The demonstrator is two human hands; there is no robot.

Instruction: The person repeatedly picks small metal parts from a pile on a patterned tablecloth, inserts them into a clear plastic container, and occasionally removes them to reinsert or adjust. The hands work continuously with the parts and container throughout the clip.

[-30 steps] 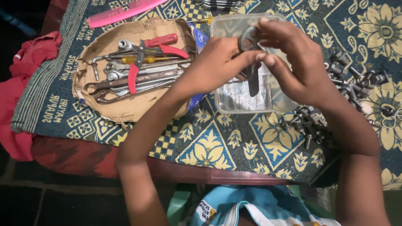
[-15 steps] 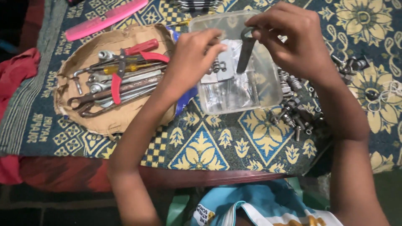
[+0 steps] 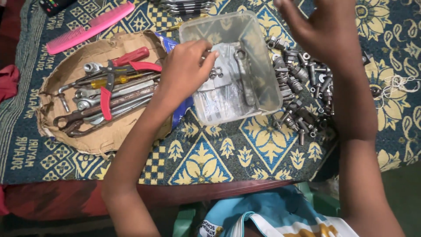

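Left grip reaches into clear tub holding spanner.

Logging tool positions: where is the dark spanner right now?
In the head view the dark spanner lies inside the clear plastic tub, just right of the left hand, left of the bolt pile.

Pink comb, red-handled pliers

The box is clear, faintly cloudy plastic with a soft sheen, and the spanner lying in it is dull grey metal. The bolts beside it are dark, matt steel, while the tools on the rough, torn brown cardboard look worn and partly rusty, the pliers with smooth red plastic grips. Under everything lies a woven, matt cloth, and the comb is glossy pink plastic.
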